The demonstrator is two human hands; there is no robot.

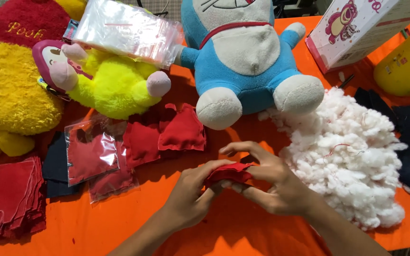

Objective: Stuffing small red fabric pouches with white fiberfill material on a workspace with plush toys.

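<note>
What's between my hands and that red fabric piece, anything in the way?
Nothing visible. The left hand and right hand both already hold the red fabric piece over the orange table, fingers directly on it.

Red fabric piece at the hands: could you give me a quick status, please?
Left hand and right hand both pinching the red fabric piece. White stuffing pile beside right hand. Nothing between them.
</note>
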